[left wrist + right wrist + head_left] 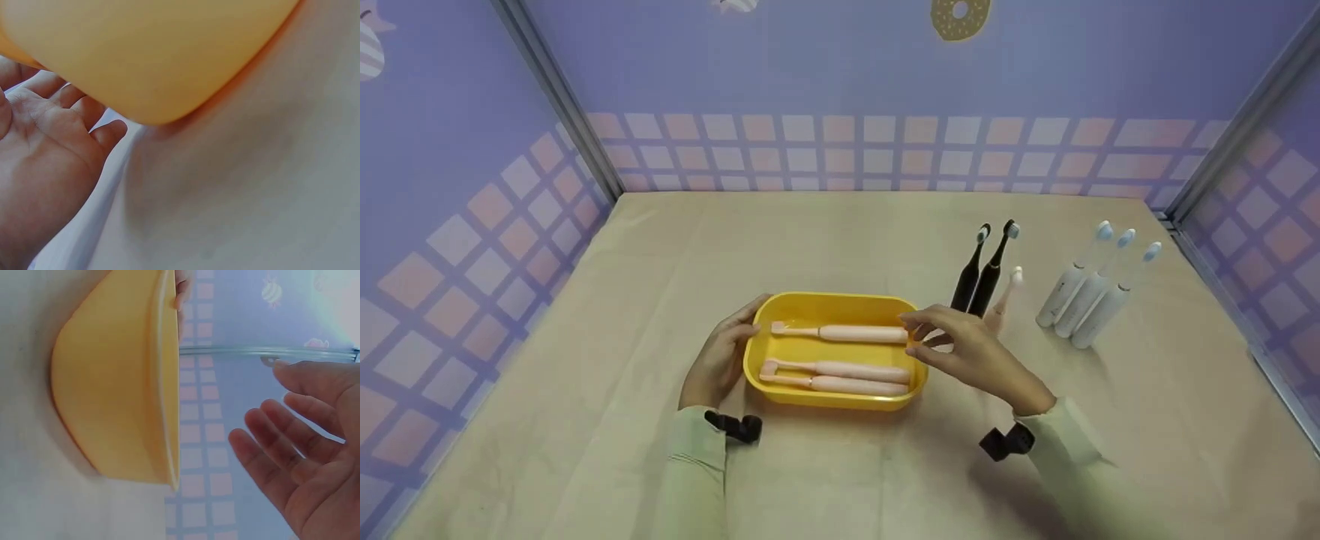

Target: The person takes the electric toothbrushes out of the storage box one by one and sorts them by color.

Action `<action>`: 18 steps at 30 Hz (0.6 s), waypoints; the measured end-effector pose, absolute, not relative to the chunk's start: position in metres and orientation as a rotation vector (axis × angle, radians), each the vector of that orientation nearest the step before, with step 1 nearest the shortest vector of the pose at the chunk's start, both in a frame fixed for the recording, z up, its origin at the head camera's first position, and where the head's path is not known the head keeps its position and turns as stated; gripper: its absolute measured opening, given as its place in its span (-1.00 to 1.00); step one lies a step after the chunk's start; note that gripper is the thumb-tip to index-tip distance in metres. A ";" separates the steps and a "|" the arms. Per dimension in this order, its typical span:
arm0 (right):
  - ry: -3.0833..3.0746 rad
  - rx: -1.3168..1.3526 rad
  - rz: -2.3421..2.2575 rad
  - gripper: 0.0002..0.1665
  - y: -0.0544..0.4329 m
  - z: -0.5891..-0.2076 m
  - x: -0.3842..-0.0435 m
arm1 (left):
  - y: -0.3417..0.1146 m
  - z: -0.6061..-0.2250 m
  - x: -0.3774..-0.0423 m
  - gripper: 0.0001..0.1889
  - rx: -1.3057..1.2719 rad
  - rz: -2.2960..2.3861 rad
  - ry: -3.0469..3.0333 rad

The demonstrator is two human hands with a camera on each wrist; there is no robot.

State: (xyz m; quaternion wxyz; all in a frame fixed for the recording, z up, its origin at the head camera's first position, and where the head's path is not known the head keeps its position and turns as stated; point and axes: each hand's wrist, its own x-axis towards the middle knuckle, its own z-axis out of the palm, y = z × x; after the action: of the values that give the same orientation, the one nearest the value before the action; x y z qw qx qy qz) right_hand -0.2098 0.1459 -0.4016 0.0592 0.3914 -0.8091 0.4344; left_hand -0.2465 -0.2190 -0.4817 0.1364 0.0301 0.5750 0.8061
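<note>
My left hand (718, 358) grips a yellow tray (832, 400) of pink toothbrushes (862, 334), my right hand (981, 360) spread, black toothbrushes (989, 279) beyond it.

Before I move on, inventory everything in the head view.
Smooth table: 1, beige, foreground
Rounded rectangular bin: 1, yellow, on table
Slim electric toothbrushes: 3, pink, in bin
Partly hidden toothbrush: 1, pink, right of bin
Slender toothbrushes: 2, black, right of bin
Blue-headed toothbrushes: 3, white, farthest right
Checked walls: 3, purple, back and sides
Wall prints: 3, tan or striped, upper walls
Metal posts: 2, grey, back corners
Sleeves: 2, pale green, lower frame
Boxy devices: 2, black, at cuffs
Left hand: 1, bin's left end
Right hand: 1, bin's right end
</note>
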 end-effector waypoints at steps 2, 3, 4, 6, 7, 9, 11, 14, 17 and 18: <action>-2.507 1.196 1.292 -0.60 0.141 -0.398 -0.211 | -0.219 -0.482 -0.247 -0.39 0.090 2.336 1.664; -2.535 1.201 1.284 -0.59 0.138 -0.396 -0.212 | -0.219 -0.482 -0.247 -0.38 0.099 2.337 1.660; -2.565 1.205 1.274 -0.59 0.136 -0.395 -0.212 | -0.219 -0.482 -0.247 -0.38 0.107 2.338 1.655; -2.618 1.213 1.255 -0.57 0.131 -0.392 -0.214 | -0.220 -0.483 -0.247 -0.39 0.106 2.341 1.655; -2.643 1.222 1.236 -0.57 0.129 -0.391 -0.215 | -0.220 -0.483 -0.247 -0.39 0.117 2.341 1.651; -2.691 1.237 1.184 -0.56 0.124 -0.388 -0.217 | -0.220 -0.483 -0.248 -0.39 0.113 2.339 1.653; -2.738 1.258 1.130 -0.55 0.120 -0.384 -0.218 | -0.219 -0.483 -0.248 -0.39 0.100 2.336 1.663; -2.815 1.271 1.060 -0.56 0.113 -0.380 -0.221 | -0.219 -0.482 -0.248 -0.39 0.086 2.336 1.666; -2.875 1.284 1.016 -0.58 0.107 -0.378 -0.223 | -0.219 -0.482 -0.248 -0.38 0.089 2.344 1.646; -2.891 1.286 1.000 -0.58 0.105 -0.378 -0.224 | -0.219 -0.482 -0.247 -0.38 0.085 2.347 1.641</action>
State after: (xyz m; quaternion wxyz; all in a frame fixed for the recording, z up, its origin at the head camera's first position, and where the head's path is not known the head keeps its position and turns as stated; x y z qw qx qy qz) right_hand -0.2236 0.1048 -0.3777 -0.0882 0.3861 -0.8678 0.3001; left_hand -0.2475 -0.2195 -0.4818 0.1381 0.0292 0.5673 0.8113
